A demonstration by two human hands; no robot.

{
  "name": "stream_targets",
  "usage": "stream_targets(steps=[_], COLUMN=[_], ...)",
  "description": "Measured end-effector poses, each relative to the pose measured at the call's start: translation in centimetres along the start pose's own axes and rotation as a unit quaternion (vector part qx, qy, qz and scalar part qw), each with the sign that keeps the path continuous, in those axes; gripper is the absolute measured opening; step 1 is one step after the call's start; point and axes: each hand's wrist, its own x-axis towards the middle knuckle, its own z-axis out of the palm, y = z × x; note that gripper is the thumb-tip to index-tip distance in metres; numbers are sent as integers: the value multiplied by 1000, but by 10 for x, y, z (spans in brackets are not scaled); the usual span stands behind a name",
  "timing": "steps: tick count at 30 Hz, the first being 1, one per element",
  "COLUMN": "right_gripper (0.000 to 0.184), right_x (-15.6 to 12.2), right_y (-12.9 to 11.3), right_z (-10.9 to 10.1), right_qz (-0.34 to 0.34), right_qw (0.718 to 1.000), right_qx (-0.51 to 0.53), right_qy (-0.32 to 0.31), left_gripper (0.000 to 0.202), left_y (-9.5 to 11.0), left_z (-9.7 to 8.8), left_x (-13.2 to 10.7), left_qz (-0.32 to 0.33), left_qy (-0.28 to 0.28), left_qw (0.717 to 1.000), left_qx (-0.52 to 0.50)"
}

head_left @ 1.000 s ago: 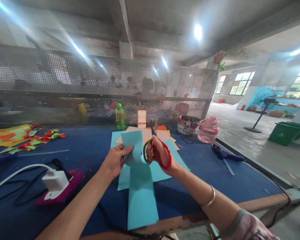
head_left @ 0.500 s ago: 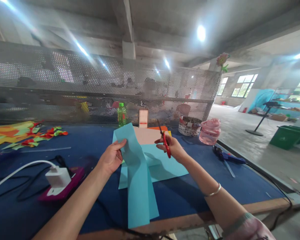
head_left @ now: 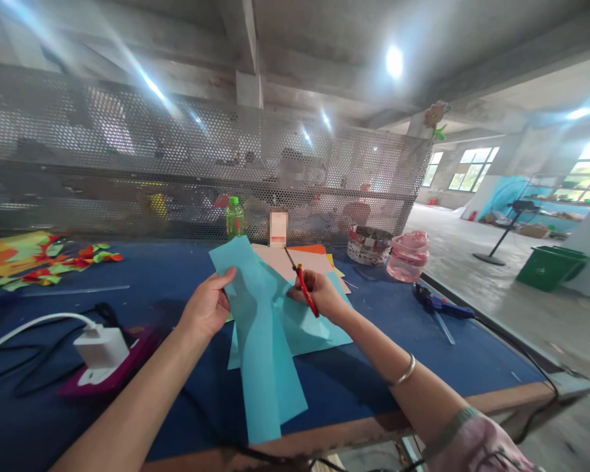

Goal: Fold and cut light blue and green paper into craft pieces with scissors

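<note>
My left hand (head_left: 207,305) pinches a long strip of light blue paper (head_left: 255,354) near its upper end, thumb on top. The strip is folded or doubled and hangs down toward the table's front edge. In my right hand (head_left: 322,295) is a pair of scissors (head_left: 307,292) with red handles, its dark blades pointing up and away, to the right of the strip. Whether the blades touch any paper I cannot tell. Under both hands lies a larger light blue sheet (head_left: 327,331), on top of pink, orange and yellow sheets (head_left: 275,257).
A green-capped bottle (head_left: 235,219), a woven basket (head_left: 368,246) and a pink jar (head_left: 407,257) stand at the back. On the right lies a blue glue gun (head_left: 442,305). A purple power strip (head_left: 113,373) with a white charger and coloured paper scraps (head_left: 54,259) are at left.
My right hand has moved left with the scissors, closer to the blue strip. My left hand still holds the strip, whose upper end has tilted left. The whole view has shifted slightly.
</note>
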Motion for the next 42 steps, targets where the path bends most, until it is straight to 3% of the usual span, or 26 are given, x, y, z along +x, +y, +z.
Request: stream_targets(steps=[6, 12, 14, 19, 25, 31, 33, 37, 42], right_gripper=[35, 30, 28, 36, 33, 26, 27, 32, 39], right_x=[2, -4, -8, -20, -26, -20, -20, -20, -20], right_y=[4, 7, 3, -12, -1, 3, -1, -2, 5], right_z=[-16, 1, 8, 17, 26, 18, 14, 11, 16], right_qz=[67, 66, 58, 30, 52, 66, 78, 75, 96], right_qw=[992, 993, 994, 989, 994, 996, 994, 993, 994], right_qx=[47, 86, 83, 125, 88, 53, 41, 48, 33], right_qy=[101, 48, 37, 68, -22, 42, 63, 72, 39], left_gripper=[11, 12, 12, 7, 6, 11, 10, 19, 19], left_y=[-2, -17, -23, -27, -22, -6, -2, -4, -12], left_z=[-1, 6, 4, -2, 2, -12, -18, -18, -4], left_x=[0, -7, -5, 3, -2, 14, 21, 20, 4], left_qz=[-53, -144, -152, -107, -82, 68, 80, 44, 23], left_qy=[14, -103, -113, -68, -75, 55, 67, 18, -136], left_qw=[998, 984, 982, 991, 992, 994, 993, 997, 988], left_qx=[26, 9, 4, 39, 64, 59, 49, 66, 75])
